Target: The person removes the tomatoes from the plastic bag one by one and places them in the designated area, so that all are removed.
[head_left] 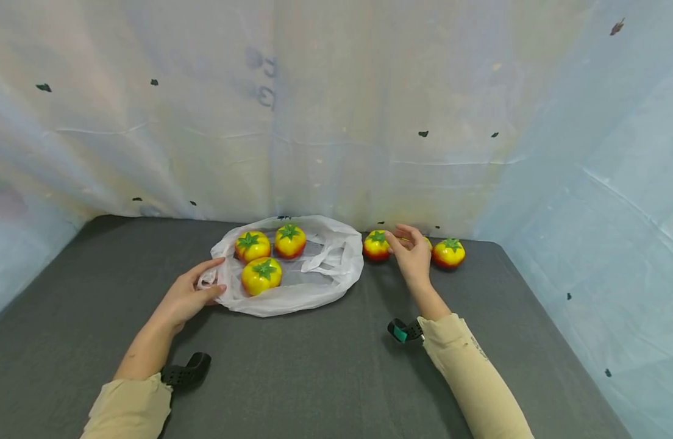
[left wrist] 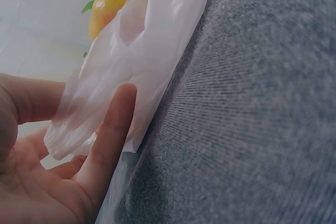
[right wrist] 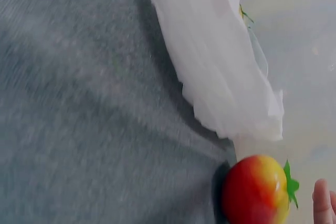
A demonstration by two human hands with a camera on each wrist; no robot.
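My left hand (head_left: pixel 188 297) grips the left end of a white plastic bag (head_left: pixel 298 305), with bag film between thumb and fingers in the left wrist view. The bag lies with its mouth spread wide. Inside it sit three yellow-and-red tomatoes (head_left: pixel 261 276) with green leafy tops. Right of the bag stands another tomato (head_left: pixel 376 246), seen also in the right wrist view. My right hand (head_left: pixel 413 256) hovers just right of it, fingers loosely bent. Behind that hand a further tomato (head_left: pixel 427 242) is mostly hidden. One more tomato (head_left: pixel 448 253) stands to the right.
The dark grey table (head_left: pixel 292 378) reaches back to a pale plastic sheet (head_left: pixel 336 110) hanging as a wall. Similar sheeting (head_left: pixel 616 244) borders the right side. Black straps (head_left: pixel 187 369) sit at both wrists, below beige sleeves (head_left: pixel 473 372).
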